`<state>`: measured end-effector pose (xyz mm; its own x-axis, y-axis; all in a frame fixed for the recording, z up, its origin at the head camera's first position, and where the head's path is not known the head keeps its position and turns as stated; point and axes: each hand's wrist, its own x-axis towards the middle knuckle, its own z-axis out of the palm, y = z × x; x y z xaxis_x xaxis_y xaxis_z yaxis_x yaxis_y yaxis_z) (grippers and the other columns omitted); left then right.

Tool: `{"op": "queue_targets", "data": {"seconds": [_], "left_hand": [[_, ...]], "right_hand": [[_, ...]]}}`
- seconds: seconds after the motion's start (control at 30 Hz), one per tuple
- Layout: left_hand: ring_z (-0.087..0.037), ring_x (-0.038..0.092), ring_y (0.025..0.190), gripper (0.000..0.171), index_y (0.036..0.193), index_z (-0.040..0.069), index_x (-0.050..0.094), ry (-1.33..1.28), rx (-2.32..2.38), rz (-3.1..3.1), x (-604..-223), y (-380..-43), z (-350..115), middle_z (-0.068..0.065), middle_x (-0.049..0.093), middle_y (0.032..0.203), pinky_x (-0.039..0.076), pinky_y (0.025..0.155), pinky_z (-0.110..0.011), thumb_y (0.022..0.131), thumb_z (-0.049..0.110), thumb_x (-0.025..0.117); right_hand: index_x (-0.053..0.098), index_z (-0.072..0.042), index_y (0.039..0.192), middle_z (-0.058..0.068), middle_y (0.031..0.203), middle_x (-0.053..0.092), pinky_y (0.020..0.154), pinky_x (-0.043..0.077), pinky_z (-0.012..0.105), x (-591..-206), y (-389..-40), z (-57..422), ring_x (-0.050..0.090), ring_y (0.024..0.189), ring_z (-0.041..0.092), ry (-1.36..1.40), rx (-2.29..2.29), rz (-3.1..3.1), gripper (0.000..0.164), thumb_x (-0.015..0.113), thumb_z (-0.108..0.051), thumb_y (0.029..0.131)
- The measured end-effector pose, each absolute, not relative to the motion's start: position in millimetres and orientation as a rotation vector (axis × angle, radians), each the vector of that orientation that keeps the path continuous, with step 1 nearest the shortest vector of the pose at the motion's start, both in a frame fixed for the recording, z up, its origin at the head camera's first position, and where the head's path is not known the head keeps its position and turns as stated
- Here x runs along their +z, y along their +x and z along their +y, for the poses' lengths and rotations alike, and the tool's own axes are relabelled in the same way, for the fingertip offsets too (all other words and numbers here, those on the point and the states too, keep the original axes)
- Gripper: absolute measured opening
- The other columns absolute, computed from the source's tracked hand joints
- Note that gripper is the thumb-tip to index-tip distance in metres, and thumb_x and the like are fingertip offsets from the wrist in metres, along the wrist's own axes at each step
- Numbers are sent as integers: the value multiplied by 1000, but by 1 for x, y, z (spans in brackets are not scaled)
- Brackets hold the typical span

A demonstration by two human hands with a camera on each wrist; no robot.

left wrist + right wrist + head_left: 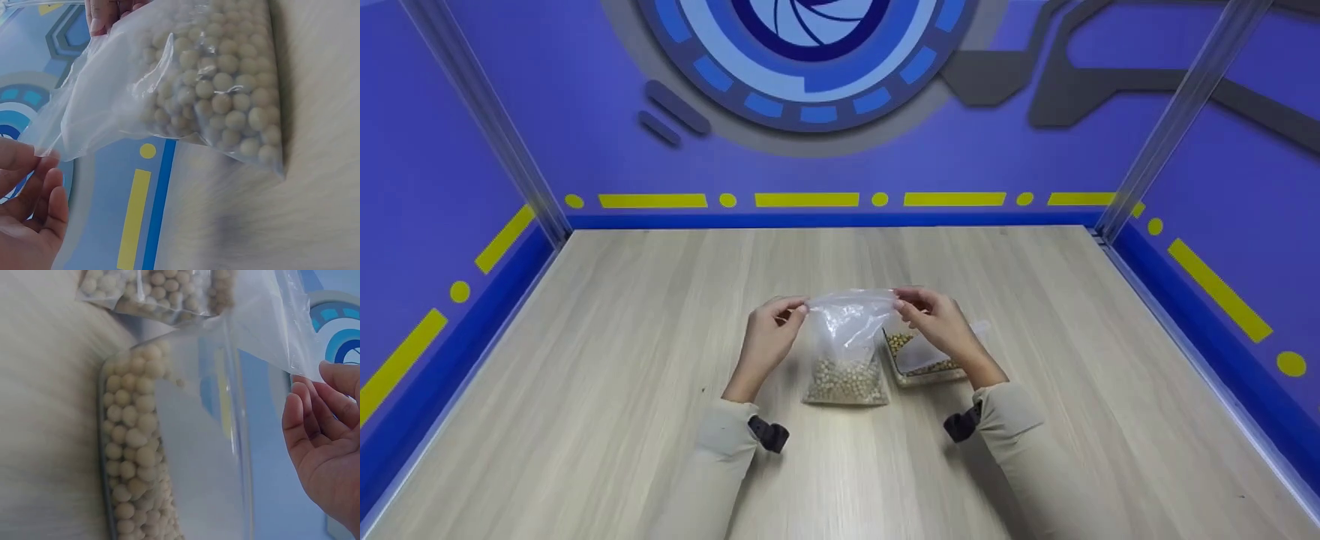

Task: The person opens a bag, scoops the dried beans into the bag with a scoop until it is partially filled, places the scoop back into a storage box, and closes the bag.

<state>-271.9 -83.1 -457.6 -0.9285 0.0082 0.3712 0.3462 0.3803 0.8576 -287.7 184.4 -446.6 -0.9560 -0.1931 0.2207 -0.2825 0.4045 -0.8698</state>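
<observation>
A clear plastic bag (846, 330) stands near the table's middle, its lower part filled with round beige beans (225, 95). My left hand (767, 337) pinches the bag's upper left corner between thumb and fingers. At the opposite upper corner, my right hand (949, 330) pinches the plastic the same way. Both hands draw the top edge out sideways; I cannot tell whether the mouth is sealed. Just right of the bag, partly under my right forearm, is a clear rectangular container (239, 410) holding similar beans (132, 433). A white flat piece (916, 352) lies in it.
The wood-grain table (622, 360) extends around the bag and container. A blue panel wall (840, 169) with yellow marks closes off the back, and similar panels flank both sides. Metal posts (495, 112) stand at the corners.
</observation>
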Motion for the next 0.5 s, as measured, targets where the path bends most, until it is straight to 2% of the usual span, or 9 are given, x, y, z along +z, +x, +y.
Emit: {"op": "queue_targets", "data": {"seconds": [0.17, 0.37, 0.5], "left_hand": [[-23, 62, 88, 27, 117, -1, 67, -304, -1565, -2395, -461, -274, -85, -15, 68, 107, 50, 80, -33, 93, 10, 59], [-24, 60, 97, 36, 130, 1, 59, -279, -1588, -2489, -466, -275, -88, -15, 64, 122, 50, 90, -40, 98, 16, 52], [-26, 59, 109, 39, 136, 4, 54, -272, -1592, -2572, -469, -274, -91, -14, 59, 133, 48, 95, -43, 101, 21, 46]], "right_hand": [[56, 10, 126, 27, 110, 65, 74, 55, 32, -443, -284, 186, 63, 89, 30, 472, 1668, -2568, 35, 52, -10, 98], [58, 9, 125, 26, 111, 66, 75, 54, 26, -450, -286, 193, 64, 88, 22, 496, 1699, -2587, 36, 49, -16, 101], [57, 9, 126, 25, 118, 64, 86, 54, 38, -455, -287, 199, 65, 100, 33, 497, 1719, -2608, 39, 48, -20, 101]]}}
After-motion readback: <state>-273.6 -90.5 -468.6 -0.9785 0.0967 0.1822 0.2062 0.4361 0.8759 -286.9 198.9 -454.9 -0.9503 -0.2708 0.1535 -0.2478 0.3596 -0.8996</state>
